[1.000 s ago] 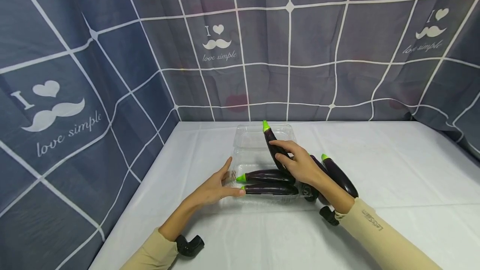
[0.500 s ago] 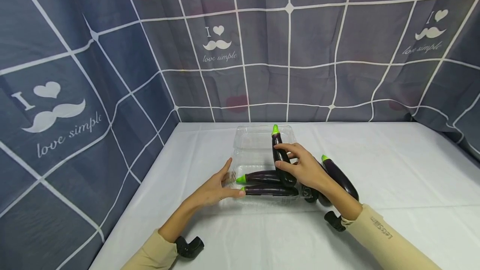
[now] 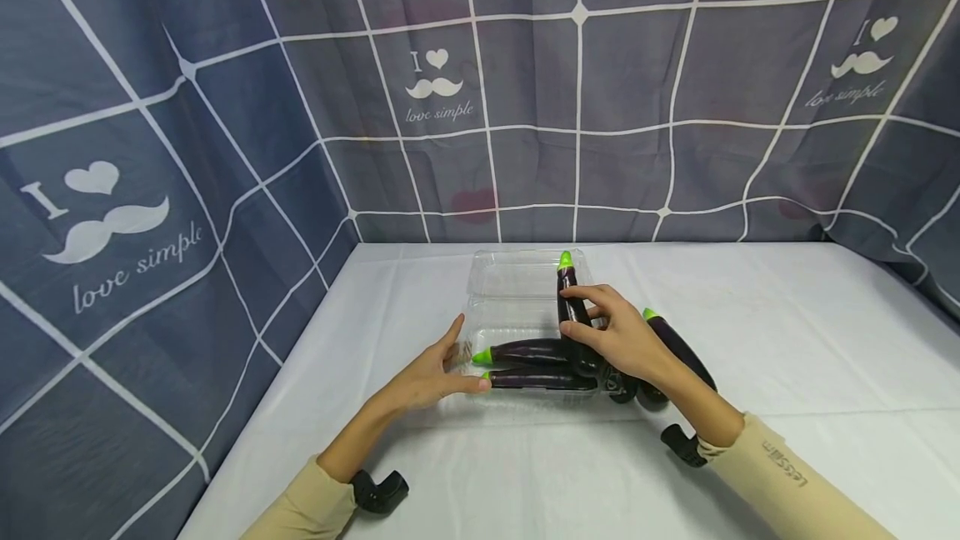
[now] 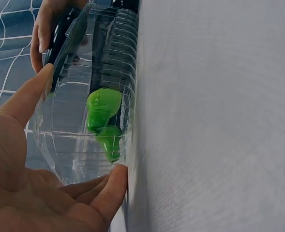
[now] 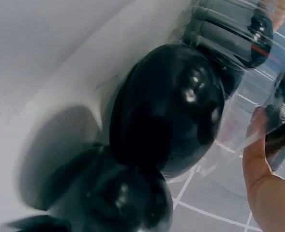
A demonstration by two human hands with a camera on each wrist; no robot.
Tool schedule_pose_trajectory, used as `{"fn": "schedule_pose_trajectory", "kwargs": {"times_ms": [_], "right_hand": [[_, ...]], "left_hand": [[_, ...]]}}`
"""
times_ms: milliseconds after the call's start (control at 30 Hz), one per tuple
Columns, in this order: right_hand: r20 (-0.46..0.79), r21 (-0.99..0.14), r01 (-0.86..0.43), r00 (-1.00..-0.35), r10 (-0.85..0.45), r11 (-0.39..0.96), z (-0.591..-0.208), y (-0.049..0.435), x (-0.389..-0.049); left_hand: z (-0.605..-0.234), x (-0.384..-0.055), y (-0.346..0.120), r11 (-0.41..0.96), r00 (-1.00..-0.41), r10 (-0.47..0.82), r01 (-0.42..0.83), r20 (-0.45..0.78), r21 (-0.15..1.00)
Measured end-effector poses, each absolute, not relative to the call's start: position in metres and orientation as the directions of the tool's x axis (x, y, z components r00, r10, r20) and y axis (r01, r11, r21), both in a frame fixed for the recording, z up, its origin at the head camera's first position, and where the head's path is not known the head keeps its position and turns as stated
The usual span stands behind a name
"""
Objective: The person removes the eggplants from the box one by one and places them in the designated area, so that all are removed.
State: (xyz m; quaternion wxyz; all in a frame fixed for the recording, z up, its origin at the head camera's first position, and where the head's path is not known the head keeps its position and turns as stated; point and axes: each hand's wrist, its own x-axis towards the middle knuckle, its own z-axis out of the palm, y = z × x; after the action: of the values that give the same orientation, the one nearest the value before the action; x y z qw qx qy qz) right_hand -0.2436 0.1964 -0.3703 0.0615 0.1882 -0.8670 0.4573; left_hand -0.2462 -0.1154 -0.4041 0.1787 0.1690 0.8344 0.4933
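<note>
Currently, one eggplant point(image 3: 573, 312) is held at a slant over the right end of an open plastic box point(image 3: 506, 315), its narrow green end pointing away toward the lid point(image 3: 502, 276) and its thick end at the near side; whether it touches what lies beneath cannot be told. The right hand point(image 3: 618, 334) pinches it around the middle, between thumb and fingers. Its glossy skin looks slippery, and I would judge it fairly light, firm and hard to crush, so a grip on the middle of the body should balance better than one at the green end. Below, two more eggplants point(image 3: 525, 352) lie side by side in the box, green ends to the left. The left hand point(image 3: 423, 371), fingers spread and grasping nothing, touches the box's left end, perhaps steadying it. Just right of the box, further eggplants point(image 3: 678, 344) rest on the white-covered bench point(image 3: 810, 332), partly hidden by the right forearm point(image 3: 693, 394). A dark checked curtain point(image 3: 622, 73) hangs behind.
</note>
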Motion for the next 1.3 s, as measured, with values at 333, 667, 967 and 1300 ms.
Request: {"fn": "schedule_pose_trajectory", "kwargs": {"times_ms": [333, 667, 967, 1300], "right_hand": [[0.304, -0.741, -0.396, -0.918, -0.254, 0.543, -0.361, 0.209, -0.231], [0.299, -0.73, -0.397, -0.917, -0.262, 0.557, -0.358, 0.229, -0.218], [0.269, -0.756, -0.358, -0.933, -0.238, 0.548, -0.355, 0.237, -0.216], [0.287, -0.713, -0.376, -0.927, -0.243, 0.591, -0.354, 0.25, -0.211]], "left_hand": [[-0.406, -0.248, -0.115, 0.458, -0.882, 0.453, 0.104, -0.131, 0.883], [-0.403, -0.245, -0.116, 0.454, -0.877, 0.461, 0.101, -0.137, 0.885], [-0.403, -0.246, -0.116, 0.467, -0.88, 0.454, 0.101, -0.14, 0.878], [-0.403, -0.247, -0.115, 0.466, -0.881, 0.454, 0.105, -0.135, 0.879]]}}
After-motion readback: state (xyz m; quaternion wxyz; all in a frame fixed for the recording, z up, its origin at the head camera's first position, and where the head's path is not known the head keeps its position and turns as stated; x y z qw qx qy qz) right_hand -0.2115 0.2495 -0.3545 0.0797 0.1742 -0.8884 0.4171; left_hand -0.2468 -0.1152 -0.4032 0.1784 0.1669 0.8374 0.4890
